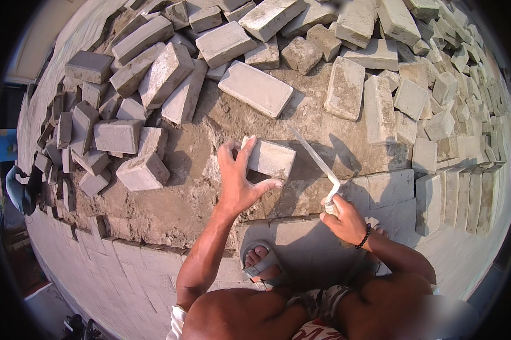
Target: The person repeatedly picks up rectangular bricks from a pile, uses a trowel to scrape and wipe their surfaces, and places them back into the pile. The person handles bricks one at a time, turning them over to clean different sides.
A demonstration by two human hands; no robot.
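My left hand (pixel 238 175) is wrapped round the left end of a pale grey paving block (pixel 273 160), fingers on the far side and thumb along the near side. The block sits tilted just above or on the sandy bed; I cannot tell whether it touches the ground. In my right hand (pixel 347 222) is a trowel (pixel 319 161), gripped by its handle with the narrow blade pointing up and left, away from me. The blade's tip is near the block's far right corner, apart from it. A dark bead bracelet circles my right wrist.
Loose paving blocks (pixel 255 89) lie scattered and heaped beyond the sandy strip (pixel 153 212). More blocks stand in a row (pixel 460 198) at the right. Laid paving (pixel 148 260) runs along the near side, where my sandalled foot (pixel 259 262) rests.
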